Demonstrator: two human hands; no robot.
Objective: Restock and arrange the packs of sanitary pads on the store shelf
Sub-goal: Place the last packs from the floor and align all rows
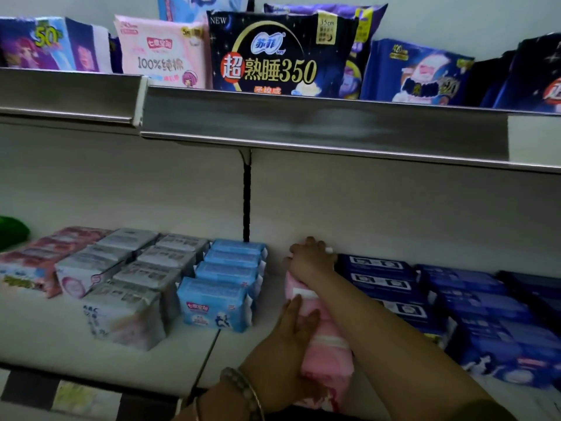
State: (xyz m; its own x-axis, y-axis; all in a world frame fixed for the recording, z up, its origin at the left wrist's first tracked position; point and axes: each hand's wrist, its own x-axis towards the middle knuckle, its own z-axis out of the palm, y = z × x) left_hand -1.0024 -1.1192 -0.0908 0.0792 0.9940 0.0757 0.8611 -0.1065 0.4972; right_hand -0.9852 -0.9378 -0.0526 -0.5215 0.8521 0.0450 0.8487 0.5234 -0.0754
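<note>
Pink packs (329, 358) stand in 1 row front to back on the lower shelf (145, 366), between the light blue packs (226, 287) and the dark blue packs (391, 284). The right hand (312, 260) is right at the back, fingers curled over the rearmost pack. The left hand (293, 337), beaded bracelet (243, 387) on its wrist, presses flat, fingers straight, against the row's left side. Bigger packs line the upper shelf (303, 123).

Retail shop aisle, metal shelving (303, 123) with price rails, rows of packaged sanitary pads (218, 302)
</note>
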